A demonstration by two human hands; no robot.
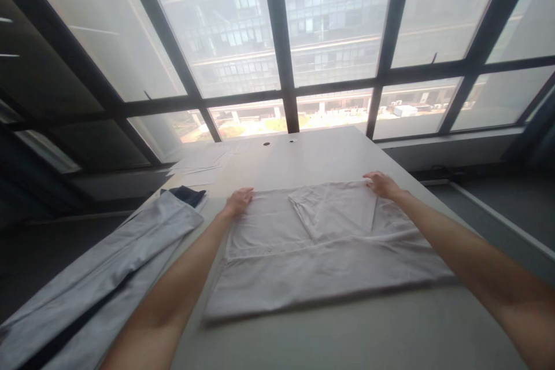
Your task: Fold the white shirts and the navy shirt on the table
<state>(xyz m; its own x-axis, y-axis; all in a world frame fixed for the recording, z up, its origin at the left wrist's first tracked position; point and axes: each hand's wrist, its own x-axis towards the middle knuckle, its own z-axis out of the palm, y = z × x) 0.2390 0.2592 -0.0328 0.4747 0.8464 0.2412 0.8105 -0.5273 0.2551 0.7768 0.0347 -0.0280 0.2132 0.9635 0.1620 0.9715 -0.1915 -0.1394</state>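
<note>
A light grey folded cloth [295,274], perhaps a garment, is spread crosswise in front of me, with a flap and creases across its middle. At its far left corner my left hand [240,202] is closed on the edge. My right hand [383,186] grips the same far edge toward the right, fingers closed around the fabric. My right forearm covers part of the cloth's right side.
The cloth rests on a white table [329,156] with two round holes near its far end. White paper sheets [203,165] lie at the back left. Grey trousers or similar garments [143,243] with dark fabric lie along the left edge. Large windows [333,23] stand beyond.
</note>
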